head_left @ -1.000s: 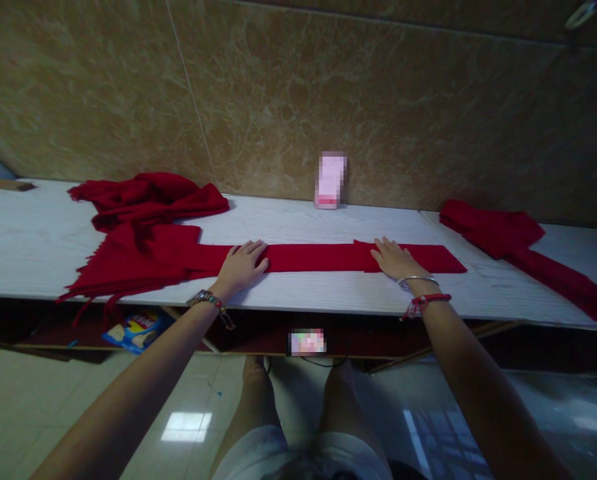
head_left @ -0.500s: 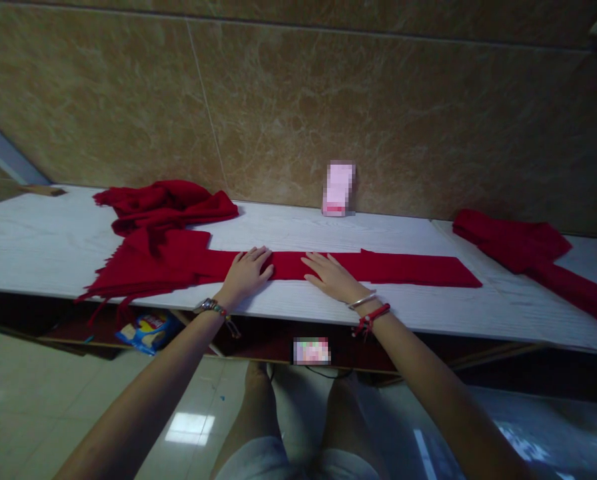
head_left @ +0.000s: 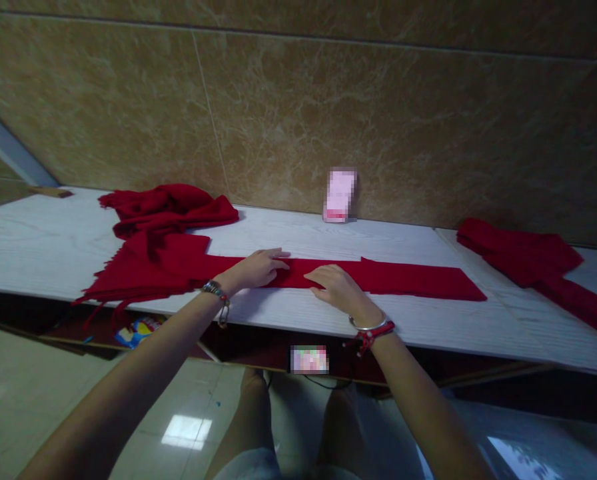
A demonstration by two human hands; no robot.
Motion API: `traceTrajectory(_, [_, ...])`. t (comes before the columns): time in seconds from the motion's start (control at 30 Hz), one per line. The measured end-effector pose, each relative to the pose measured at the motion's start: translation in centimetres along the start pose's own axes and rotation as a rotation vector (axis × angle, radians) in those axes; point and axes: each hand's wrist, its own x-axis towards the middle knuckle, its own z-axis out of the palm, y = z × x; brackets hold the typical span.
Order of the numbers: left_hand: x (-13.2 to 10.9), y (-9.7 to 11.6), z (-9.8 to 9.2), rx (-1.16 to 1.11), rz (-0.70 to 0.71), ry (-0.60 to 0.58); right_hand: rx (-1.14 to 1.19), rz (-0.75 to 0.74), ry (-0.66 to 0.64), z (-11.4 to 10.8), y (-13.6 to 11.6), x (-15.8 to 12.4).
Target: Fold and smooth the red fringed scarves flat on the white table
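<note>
A red scarf [head_left: 408, 278], folded into a long flat strip, lies along the white wood-grain counter [head_left: 403, 233]. Its fringed end [head_left: 143, 270] spreads wider at the left. My left hand [head_left: 261, 268] rests on the strip near its middle, fingers reaching right with small gaps between them. Just to the right, my right hand [head_left: 336, 287] touches the strip with bent fingers, the thumb apart from them. Neither hand has cloth visibly gripped in it. A small point of fabric sticks up at the strip's far edge, right of my right hand.
Another red cloth [head_left: 173, 207] is heaped behind the fringed end. More red fabric [head_left: 523, 250] lies at the right. A blurred pink object [head_left: 340, 195] leans against the tiled wall [head_left: 278, 113]. Below the counter, a shelf holds a blue snack bag [head_left: 137, 331] and a blurred bright rectangle [head_left: 309, 360].
My left hand has slid right along the strip. My right hand has gone from lying flat to bent fingers. The view has tipped slightly; the scarf stays in place.
</note>
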Motion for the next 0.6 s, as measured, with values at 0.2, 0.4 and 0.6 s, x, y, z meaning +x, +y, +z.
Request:
traceTrajectory(0.2, [5.3, -0.1, -0.4, -0.215, 0.003, 0.115, 0.088, 0.063, 0.005, 0.1, 0.4, -0.5])
traceTrajectory(0.4, [7.4, 0.3, 1.6, -0.299, 0.001, 0.143, 0.009, 0.037, 0.057, 0.3, 0.5, -0.5])
traceTrajectory(0.6, [7.2, 0.1, 1.9, -0.351, 0.013, 0.147, -0.163, -0.041, 0.012, 0.3, 0.1, -0.2])
